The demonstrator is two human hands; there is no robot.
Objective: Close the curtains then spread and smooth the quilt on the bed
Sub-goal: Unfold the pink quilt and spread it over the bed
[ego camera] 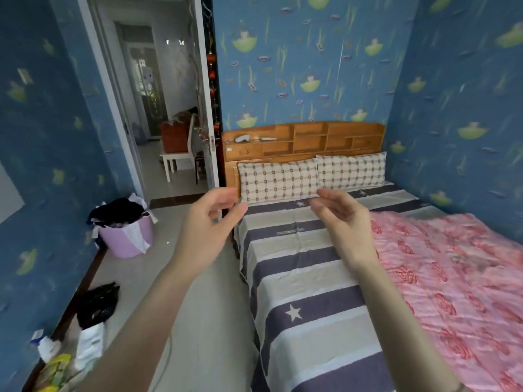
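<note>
A pink quilt [458,281] with red rose prints lies along the right half of the bed, against the wall. The left half shows the bare striped sheet [305,292] with white stars. My left hand [208,224] is raised above the bed's left edge, fingers apart and empty. My right hand [343,219] hovers over the sheet just left of the quilt, fingers loosely curved, holding nothing. Both hands are off the quilt. No curtains are in view.
Two checked pillows [278,179] lean on a wooden headboard [305,140] with shelves. An open door [206,108] stands left of the bed. A purple laundry basket [124,236], a black bag [97,304] and other bags line the left wall.
</note>
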